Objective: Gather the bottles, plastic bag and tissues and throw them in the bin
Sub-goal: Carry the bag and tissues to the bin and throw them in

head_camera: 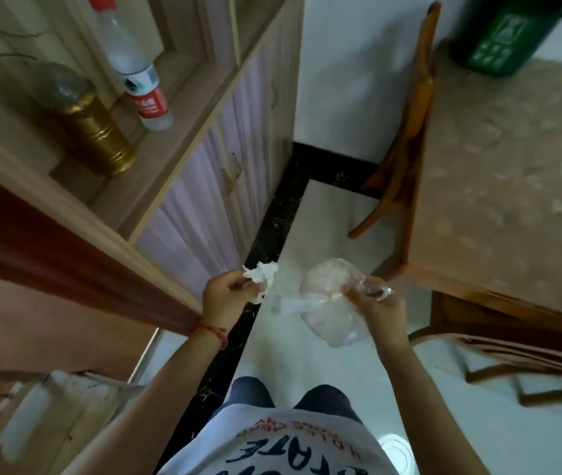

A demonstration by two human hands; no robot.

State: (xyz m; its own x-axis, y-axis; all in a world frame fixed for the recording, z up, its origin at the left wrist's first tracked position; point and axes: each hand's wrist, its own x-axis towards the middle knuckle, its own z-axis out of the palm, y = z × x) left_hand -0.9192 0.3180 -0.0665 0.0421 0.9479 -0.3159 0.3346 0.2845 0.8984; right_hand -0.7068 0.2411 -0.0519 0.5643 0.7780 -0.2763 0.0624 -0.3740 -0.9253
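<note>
Tissue (261, 273), crumpled white, sits pinched in the curled fingers of the left hand (224, 296). Right hand (373, 308) grips a clear plastic bag (327, 299) by its bunched neck, the bag bulging left and near. On the far-left shelf (183, 108) stands a clear bottle (135, 66), upright, red label unreadable, beside a gold jar (96, 132). A green bin (509, 32) sits far right; its white print is illegible.

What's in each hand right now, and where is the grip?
Left hand pinches a crumpled tissue at its lower edge; right hand grips a plastic bag at its bunched neck.
</note>
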